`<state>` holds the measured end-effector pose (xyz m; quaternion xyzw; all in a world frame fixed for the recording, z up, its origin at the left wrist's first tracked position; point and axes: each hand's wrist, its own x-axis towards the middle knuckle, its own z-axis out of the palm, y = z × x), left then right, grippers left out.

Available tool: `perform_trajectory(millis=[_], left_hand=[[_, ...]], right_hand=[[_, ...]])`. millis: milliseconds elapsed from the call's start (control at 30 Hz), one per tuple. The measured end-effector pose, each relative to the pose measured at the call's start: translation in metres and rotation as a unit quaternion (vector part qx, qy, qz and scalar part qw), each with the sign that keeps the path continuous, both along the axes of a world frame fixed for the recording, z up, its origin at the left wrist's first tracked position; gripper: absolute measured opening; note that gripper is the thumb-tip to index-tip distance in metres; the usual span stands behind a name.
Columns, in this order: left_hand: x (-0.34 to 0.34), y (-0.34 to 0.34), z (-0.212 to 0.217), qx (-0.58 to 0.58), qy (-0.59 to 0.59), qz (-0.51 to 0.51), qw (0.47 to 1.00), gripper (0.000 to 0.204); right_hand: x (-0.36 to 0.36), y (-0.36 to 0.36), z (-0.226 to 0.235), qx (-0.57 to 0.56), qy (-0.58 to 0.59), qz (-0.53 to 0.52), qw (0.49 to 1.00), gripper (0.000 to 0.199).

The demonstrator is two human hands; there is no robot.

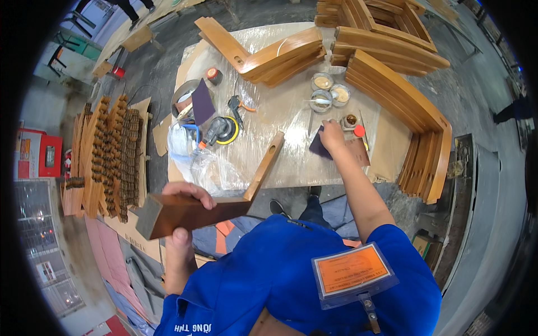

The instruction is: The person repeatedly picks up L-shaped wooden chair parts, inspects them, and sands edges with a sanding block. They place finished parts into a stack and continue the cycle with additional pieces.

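Note:
My left hand (189, 192) grips the thick end of an angled wooden piece (224, 208), fingers over its top and thumb beneath. The piece is held up in front of my body, and its slimmer arm, with an oval slot near the tip, reaches over the table's near edge. Over the right part of the table, my right hand (333, 136) is closed at the edge of a dark purple sheet of sandpaper (319, 147); its fingertips are partly hidden. Beside that hand lie a brown sheet (358, 152), a small jar of dark brown stuff (349, 120) and a red cap (359, 131).
Plastic film covers the table (269, 101). Three tubs of pale paste (322, 82) stand beyond my right hand. A disc sander (224, 131), a blow gun (236, 106) and a metal bowl (183, 92) lie left. Stacked wooden frames (392, 101) line the far and right edges.

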<state>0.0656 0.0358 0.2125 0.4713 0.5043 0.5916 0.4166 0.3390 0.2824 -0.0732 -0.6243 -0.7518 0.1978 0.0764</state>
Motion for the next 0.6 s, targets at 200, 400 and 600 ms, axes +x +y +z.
perform_trajectory(millis=[200, 400, 600], left_hand=[[-0.008, 0.036, 0.011, -0.013, 0.026, -0.028, 0.999, 0.075], [-0.011, 0.029, 0.007, -0.011, -0.004, -0.011, 1.000, 0.068], [-0.007, 0.026, 0.007, -0.004, -0.023, -0.032, 0.999, 0.064]], right_hand=[[0.028, -0.036, 0.027, 0.157, 0.008, -0.035, 0.987, 0.050], [0.065, -0.056, -0.001, -0.073, -0.079, -0.094, 0.990, 0.053], [0.049, -0.065, 0.021, 0.172, 0.134, 0.068, 0.974, 0.034]])
